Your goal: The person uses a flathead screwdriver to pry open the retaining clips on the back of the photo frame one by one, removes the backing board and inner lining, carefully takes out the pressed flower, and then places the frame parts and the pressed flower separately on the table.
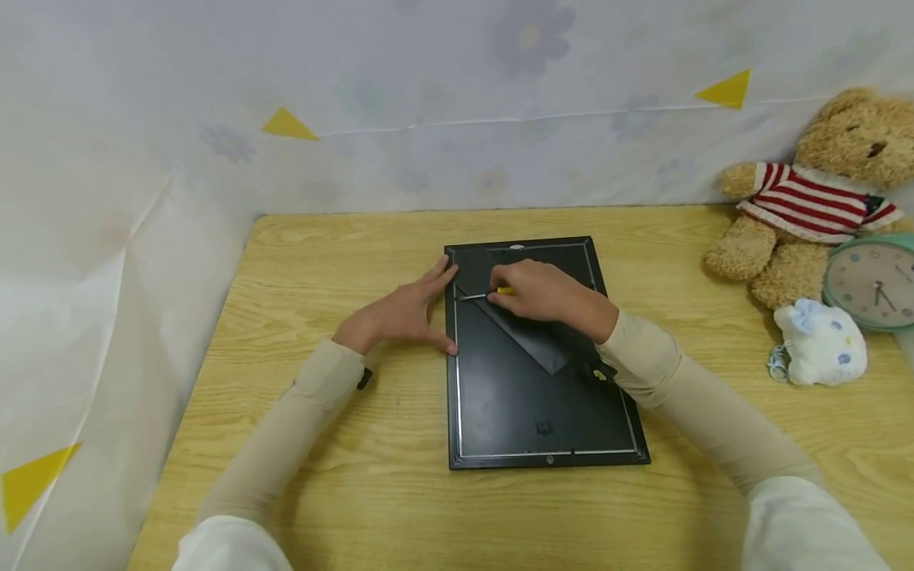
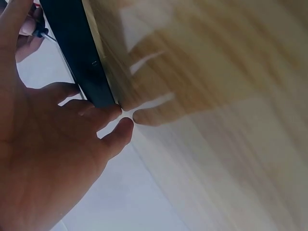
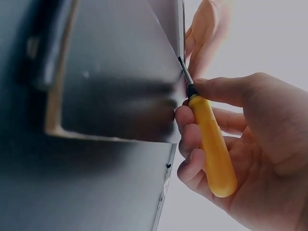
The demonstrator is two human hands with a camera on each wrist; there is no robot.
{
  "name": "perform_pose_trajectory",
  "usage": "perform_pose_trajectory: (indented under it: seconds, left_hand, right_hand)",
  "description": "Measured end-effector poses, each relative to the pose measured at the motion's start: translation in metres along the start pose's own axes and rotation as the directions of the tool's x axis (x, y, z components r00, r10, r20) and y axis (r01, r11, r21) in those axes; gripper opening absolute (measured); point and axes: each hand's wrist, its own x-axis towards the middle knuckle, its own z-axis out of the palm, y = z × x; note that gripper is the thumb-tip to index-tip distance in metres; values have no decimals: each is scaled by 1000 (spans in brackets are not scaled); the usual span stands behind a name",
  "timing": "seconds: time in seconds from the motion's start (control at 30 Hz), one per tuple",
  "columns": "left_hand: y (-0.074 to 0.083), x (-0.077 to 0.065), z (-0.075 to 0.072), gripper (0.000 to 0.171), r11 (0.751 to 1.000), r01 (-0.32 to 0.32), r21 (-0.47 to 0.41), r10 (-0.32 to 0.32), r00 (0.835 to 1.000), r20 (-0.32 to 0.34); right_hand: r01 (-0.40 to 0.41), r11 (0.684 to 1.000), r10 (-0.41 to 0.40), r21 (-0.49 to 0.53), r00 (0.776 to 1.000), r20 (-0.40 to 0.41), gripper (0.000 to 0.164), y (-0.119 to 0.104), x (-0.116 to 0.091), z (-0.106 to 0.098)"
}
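A black picture frame (image 1: 507, 404) lies back side up on the wooden table. My left hand (image 1: 407, 313) rests at its left edge with the thumb and fingers spread. In the left wrist view, the fingertips of that hand (image 2: 57, 134) touch the frame's side (image 2: 77, 43). My right hand (image 1: 539, 292) grips a screwdriver with a yellow handle (image 3: 215, 149), its shaft pointing left. Its metal tip meets the inner left edge of the frame, near a small tab. Under the right hand is the frame's black easel stand (image 1: 535, 341), partly hidden by that hand.
At the right of the table sit a teddy bear (image 1: 807, 198) in a striped sweater, a round green clock (image 1: 874, 281) and a small white plush toy (image 1: 821, 345). A pale flowered cloth (image 1: 428, 119) hangs behind the table (image 1: 336, 238).
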Motion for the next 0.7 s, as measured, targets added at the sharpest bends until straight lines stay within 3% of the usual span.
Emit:
perform_pose_trajectory:
  seconds: [0.4, 0.7]
  left_hand:
    - [2, -3, 6, 125, 999, 3, -52, -2, 1000, 17]
    - [0, -1, 8, 125, 999, -21, -37, 20, 1000, -18]
  right_hand:
    - [48, 999, -48, 22, 999, -9, 21, 2, 1, 7]
    - [91, 996, -91, 15, 996, -24, 17, 6, 7, 4]
